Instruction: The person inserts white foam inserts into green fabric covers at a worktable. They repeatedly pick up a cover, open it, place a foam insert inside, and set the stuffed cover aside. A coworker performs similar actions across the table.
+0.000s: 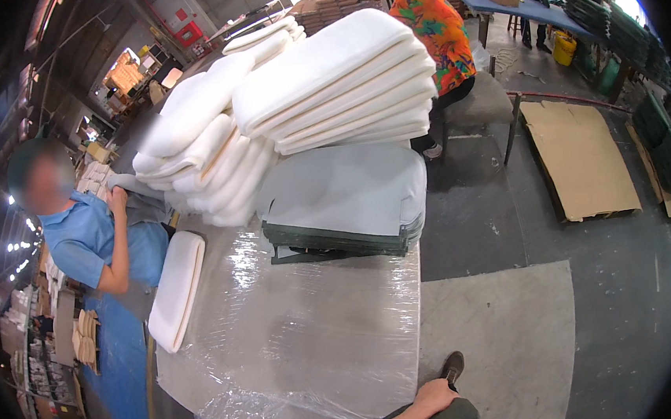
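A head-worn, wide fisheye camera, the left of a pair, looks down and forward along the plastic-covered desk. The desk's near end and one hand sit close, by the lower edge; the floor spreads toward a dark, rounded rim.

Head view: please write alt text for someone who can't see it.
Folded white padding and stacked grey-and-green panels lie on a plastic-covered table. Below, the wearer's left hand is by a dark green shape. A co-worker in blue is at left.
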Tool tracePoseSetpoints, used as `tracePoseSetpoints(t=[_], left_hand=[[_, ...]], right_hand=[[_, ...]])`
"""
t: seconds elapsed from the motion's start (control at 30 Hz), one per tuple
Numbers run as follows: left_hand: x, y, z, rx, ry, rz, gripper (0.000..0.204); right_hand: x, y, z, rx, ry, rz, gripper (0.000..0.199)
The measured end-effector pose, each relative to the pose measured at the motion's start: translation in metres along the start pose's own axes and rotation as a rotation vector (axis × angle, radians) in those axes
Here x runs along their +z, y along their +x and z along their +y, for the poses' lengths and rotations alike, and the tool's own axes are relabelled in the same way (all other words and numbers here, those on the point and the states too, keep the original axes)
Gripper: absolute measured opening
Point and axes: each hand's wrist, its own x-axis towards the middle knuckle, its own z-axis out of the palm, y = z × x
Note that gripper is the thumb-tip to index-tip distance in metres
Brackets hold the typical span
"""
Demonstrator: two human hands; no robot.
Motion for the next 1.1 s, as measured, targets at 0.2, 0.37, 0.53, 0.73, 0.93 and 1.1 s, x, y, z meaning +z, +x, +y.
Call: tracePoseSetpoints(t=[0.2,0.37,0.53,0.73,0.93,1.1], left_hand=[[-0.001,-0.008,0.031,0.13,0.147,0.13,0.049],[-0.01,-0.009,0.057,0.249,0.261,0.088,0.049],[-0.02,-0.005,0.052,0.257,0.365,-0.045,0.059],[-0.02,0.019,0.034,0.206,0.106,-0.367,0.076],[-0.015,0.028,0.008,0.273,-0.193,-0.478,0.07],[-0.007,0.04,0.004,0.38,0.029,-0.298,0.057]], right_hand=[[-0.007,-0.019,0.003,-0.023,-0.019,-0.032,0.033],[-0.008,-0.026,0.003,-0.076,-0.037,-0.051,0.033],[-0.01,-0.028,0.009,-0.079,-0.05,-0.018,0.033],[-0.008,-0.02,0.004,-0.061,-0.09,0.039,0.033],[-0.003,-0.007,0.006,-0.034,-0.151,0.085,0.033],[0.002,0.003,0.005,-0.02,-0.261,0.094,0.033]])
